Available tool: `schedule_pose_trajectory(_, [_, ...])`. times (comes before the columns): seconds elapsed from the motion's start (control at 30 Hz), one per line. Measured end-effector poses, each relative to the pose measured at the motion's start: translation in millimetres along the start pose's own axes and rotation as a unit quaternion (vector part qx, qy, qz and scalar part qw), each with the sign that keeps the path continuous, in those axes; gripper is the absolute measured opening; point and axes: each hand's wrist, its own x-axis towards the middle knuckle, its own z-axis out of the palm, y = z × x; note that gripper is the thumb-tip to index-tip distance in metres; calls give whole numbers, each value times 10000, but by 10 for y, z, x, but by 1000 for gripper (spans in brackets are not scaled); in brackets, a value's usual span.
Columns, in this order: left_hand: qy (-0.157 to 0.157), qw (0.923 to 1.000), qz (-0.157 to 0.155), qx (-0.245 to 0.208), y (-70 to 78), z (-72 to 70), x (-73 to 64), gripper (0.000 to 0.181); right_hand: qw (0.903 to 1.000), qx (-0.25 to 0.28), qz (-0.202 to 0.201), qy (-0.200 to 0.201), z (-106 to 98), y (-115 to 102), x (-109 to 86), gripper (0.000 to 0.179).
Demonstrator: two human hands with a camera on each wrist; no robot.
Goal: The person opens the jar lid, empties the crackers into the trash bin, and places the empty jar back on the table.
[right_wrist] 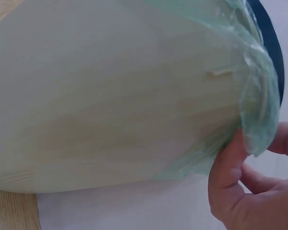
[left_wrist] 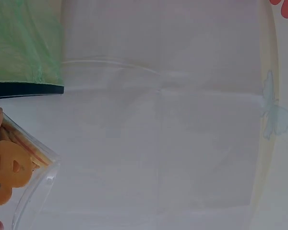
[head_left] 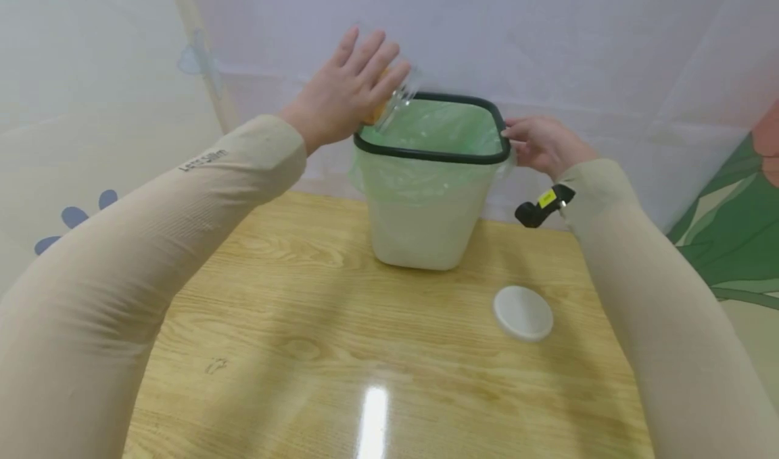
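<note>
My left hand [head_left: 353, 87] grips a clear plastic container [head_left: 402, 101] tilted at the left rim of a white trash bin [head_left: 426, 222]. Orange cut-out pieces [left_wrist: 9, 165] lie inside the container, and a fingertip and thumb show at its edges in the left wrist view. A green bin liner [head_left: 441, 124] lines the bin and hangs over its outside under a black rim ring [head_left: 429, 155]. At the bin's right side my right hand [head_left: 544, 145] pinches the rim and the overhanging liner [right_wrist: 261, 110] between thumb and fingers.
A round white lid [head_left: 523, 313] lies on the wood-grain table [head_left: 292, 351], right of the bin. Behind the bin hangs a pale sheet [head_left: 578, 46]. A black wrist camera [head_left: 544, 205] sits at the right sleeve.
</note>
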Motion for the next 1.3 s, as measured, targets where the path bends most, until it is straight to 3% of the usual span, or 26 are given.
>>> schedule_pose_trajectory(0.23, [-125, 9998, 12, 151, 14, -35, 20, 71, 9999, 126, -5, 30, -9, -6, -7, 63])
schedule_pose_trajectory(0.6, [-592, 9974, 140, 396, 16, -70, 53, 64, 10000, 38, -39, 1, -16, 6, -5, 63])
schedule_pose_trajectory(0.97, [-721, 9962, 123, 473, 0, -90, 88, 65, 10000, 49, -32, 30, -7, 3, -8, 62])
schedule_pose_trajectory(1.3, [-1323, 9894, 166, 584, 15, -84, 178, 69, 9998, -72, -77, 142, 3, 5, -16, 57])
